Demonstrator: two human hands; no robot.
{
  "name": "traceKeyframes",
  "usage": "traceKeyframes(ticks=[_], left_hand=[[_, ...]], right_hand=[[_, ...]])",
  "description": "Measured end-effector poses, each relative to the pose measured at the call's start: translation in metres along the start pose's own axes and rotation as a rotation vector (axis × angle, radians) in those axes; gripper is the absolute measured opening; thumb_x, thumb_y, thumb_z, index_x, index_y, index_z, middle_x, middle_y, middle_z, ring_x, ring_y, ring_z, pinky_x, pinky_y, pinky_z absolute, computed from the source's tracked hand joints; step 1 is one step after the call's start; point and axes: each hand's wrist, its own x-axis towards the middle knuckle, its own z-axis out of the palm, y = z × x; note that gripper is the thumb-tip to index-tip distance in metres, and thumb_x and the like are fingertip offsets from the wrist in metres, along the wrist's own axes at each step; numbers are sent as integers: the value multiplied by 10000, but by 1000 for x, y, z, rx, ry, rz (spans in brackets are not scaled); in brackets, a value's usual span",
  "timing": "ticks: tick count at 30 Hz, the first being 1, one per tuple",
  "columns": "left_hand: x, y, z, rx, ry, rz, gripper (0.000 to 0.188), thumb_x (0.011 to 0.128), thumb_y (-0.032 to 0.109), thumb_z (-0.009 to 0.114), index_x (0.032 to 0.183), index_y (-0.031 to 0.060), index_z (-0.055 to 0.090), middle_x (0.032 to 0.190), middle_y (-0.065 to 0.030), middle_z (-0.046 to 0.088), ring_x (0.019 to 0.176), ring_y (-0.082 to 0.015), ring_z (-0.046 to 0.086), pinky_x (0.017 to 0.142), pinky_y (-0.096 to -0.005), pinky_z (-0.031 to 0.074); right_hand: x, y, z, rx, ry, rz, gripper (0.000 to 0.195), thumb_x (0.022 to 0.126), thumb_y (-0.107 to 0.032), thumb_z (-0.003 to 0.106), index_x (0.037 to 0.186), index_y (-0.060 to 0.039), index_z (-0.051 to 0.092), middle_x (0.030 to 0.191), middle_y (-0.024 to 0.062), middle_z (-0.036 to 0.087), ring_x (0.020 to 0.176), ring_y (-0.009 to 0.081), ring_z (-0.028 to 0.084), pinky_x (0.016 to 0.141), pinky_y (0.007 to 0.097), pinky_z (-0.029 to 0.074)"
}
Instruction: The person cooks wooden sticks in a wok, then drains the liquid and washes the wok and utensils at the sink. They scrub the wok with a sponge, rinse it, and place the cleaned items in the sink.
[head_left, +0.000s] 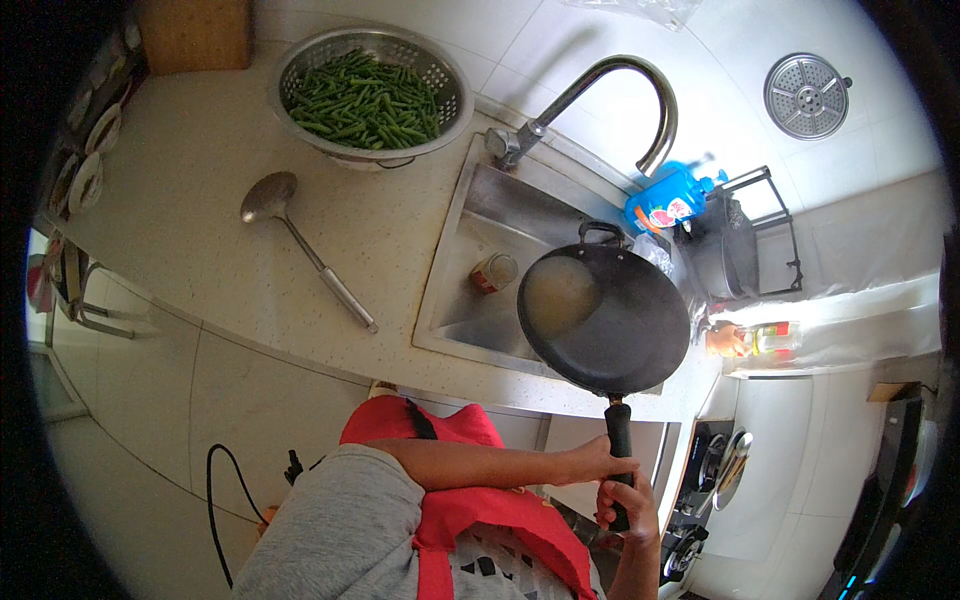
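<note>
Both my hands are on the black handle of a dark wok (637, 315). My left hand (596, 459) grips the handle nearer the pan, and my right hand (628, 504) is closed around it nearer the end. Over the right part of the steel sink (469, 225), the wok leans to the left. Cloudy yellowish liquid (559, 296) pools along its left side. A small glass jar (494, 272) with a label lies in the sink basin, left of the wok. The chrome faucet (600, 71) arches above, apart from the pan.
A steel colander (457, 105) full of cut green beans (367, 101) stands at the back left. On the counter lies a metal ladle (307, 244). Behind the wok are a blue pump bottle (667, 201) and a black rack (784, 225). A gas stove (686, 551) is at right.
</note>
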Motion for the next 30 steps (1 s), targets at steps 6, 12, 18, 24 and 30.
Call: traceKeyframes(ticks=[6, 12, 18, 24, 30], left_hand=[[3, -9, 2, -68, -22, 21, 335, 777, 308, 619, 877, 12, 497, 753, -55, 537, 681, -132, 527, 606, -266, 454], [2, -4, 3, -76, -31, -32, 323, 773, 301, 628, 866, 12, 518, 764, -40, 532, 685, -112, 514, 585, -248, 440], [-7, 13, 2, -167, -62, 9, 312, 780, 294, 626, 866, 13, 518, 763, -38, 528, 696, -118, 515, 579, -251, 441], [1, 4, -2, -282, -103, 42, 278, 820, 258, 595, 890, -4, 528, 781, -65, 563, 701, -148, 558, 605, -281, 479], [2, 3, -3, -362, -124, 53, 276, 824, 247, 593, 913, -9, 542, 805, -73, 578, 699, -152, 570, 602, -283, 484]], right_hand=[[-4, 0, 2, -37, 28, -31, 226, 765, -49, 522, 938, -39, 377, 567, 64, 424, 388, 133, 424, 329, 288, 384], [-7, -7, 6, -111, 54, -32, 233, 773, -64, 529, 954, -31, 388, 580, 64, 443, 391, 129, 434, 333, 275, 380], [-4, -15, 7, -153, 56, -9, 203, 768, -76, 544, 919, -34, 416, 567, 53, 449, 391, 126, 439, 337, 267, 376], [-1, -21, 13, -165, 52, -17, 197, 768, -79, 546, 908, -40, 413, 569, 47, 449, 392, 125, 442, 340, 263, 375], [-1, -30, 17, -207, 29, -15, 190, 760, -76, 549, 893, -40, 419, 585, 39, 449, 402, 119, 445, 344, 263, 375]])
